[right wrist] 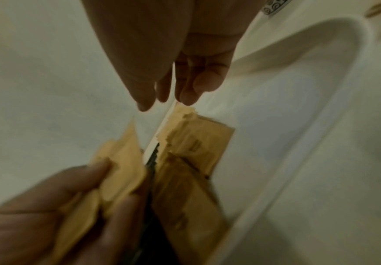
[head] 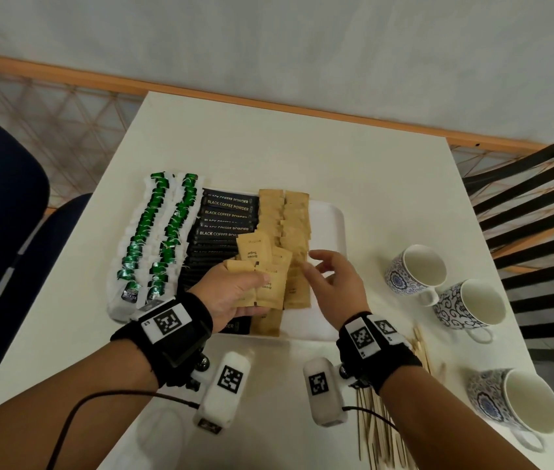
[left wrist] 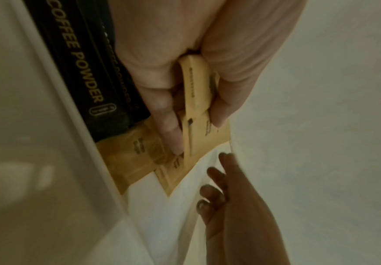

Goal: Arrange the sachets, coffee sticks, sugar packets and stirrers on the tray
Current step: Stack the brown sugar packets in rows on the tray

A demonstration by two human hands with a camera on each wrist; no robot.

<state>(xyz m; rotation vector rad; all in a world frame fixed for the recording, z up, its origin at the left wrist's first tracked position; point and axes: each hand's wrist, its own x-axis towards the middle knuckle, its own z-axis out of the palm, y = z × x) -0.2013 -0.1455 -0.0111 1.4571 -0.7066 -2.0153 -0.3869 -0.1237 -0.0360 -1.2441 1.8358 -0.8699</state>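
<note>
Left hand [head: 235,293] grips "Brown Sugar" packets [head: 262,266] above "BLACK COFFEE POWDER" sticks [head: 226,206] — right hand [head: 333,283] loose, empty.

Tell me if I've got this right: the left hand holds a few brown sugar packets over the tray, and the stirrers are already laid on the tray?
Not quite. The left hand does hold sugar packets over the tray, but the head view shows the stirrers lying on the table, not the tray.

You're looking down on a white table [head: 353,171] pushed against a pale grey wall [head: 269,39] with an orange wooden skirting strip [head: 65,74]. A dark blue padded chair [head: 0,205] sits at your left, a black slatted chair [head: 540,212] at your right, over a lattice-patterned floor [head: 48,120].
</note>
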